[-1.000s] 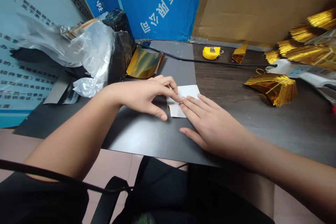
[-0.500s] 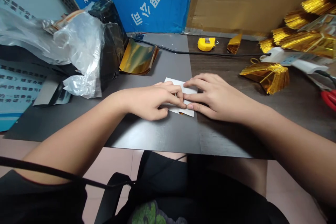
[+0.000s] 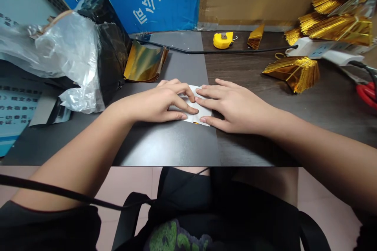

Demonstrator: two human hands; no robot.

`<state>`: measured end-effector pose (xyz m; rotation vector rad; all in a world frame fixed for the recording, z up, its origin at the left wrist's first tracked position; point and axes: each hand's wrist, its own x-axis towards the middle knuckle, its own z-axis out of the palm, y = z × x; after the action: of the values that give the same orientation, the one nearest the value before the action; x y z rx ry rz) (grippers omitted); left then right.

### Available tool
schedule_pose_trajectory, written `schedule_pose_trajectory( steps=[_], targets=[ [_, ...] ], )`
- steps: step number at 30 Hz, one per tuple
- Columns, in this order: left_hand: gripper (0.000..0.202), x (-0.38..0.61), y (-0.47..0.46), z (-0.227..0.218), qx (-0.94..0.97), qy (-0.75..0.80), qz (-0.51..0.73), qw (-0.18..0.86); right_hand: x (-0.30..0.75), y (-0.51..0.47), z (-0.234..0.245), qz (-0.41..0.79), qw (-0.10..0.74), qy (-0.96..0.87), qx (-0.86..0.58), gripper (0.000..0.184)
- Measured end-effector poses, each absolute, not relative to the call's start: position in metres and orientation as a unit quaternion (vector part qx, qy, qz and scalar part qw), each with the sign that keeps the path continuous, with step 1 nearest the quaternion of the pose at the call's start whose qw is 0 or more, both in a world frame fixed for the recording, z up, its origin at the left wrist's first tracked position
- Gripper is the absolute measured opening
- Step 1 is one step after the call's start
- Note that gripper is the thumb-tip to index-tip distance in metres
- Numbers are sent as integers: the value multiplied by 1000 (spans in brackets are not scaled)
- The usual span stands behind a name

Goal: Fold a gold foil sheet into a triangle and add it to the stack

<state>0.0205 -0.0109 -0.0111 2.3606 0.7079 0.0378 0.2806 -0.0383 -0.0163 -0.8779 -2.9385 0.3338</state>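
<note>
A small folded sheet of paper, white on top with a gold edge peeking out below, lies on the dark desk in the middle. My left hand rests on its left part with fingers stretched flat and pressed on it. My right hand lies on its right part, fingers also flat and spread. The fingertips of both hands meet over the paper, and most of the sheet is hidden under them.
A stack of gold foil sheets lies behind my left hand beside clear and black plastic bags. Folded gold paper bundles sit at right, more piled at far right. A yellow tape measure, black cable, white power strip and red scissors are nearby.
Both hands went from pinching and folding the paper to lying flat on it. The view has shifted, so everything sits a little further left and higher.
</note>
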Motion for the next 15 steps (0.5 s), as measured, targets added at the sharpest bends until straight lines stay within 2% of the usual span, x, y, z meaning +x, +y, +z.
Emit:
schedule_pose_trajectory(
  steps=[4, 10, 15],
  targets=[
    [29, 27, -15, -14, 906, 263, 35, 329, 284, -33, -17, 123, 30, -950, -286, 53],
    [36, 40, -29, -16, 928, 294, 24, 227, 301, -14, -20, 183, 39, -957, -223, 57],
    [37, 40, -31, -17, 938, 266, 47, 218, 304, -12, -18, 218, 28, -953, -208, 58]
  ],
)
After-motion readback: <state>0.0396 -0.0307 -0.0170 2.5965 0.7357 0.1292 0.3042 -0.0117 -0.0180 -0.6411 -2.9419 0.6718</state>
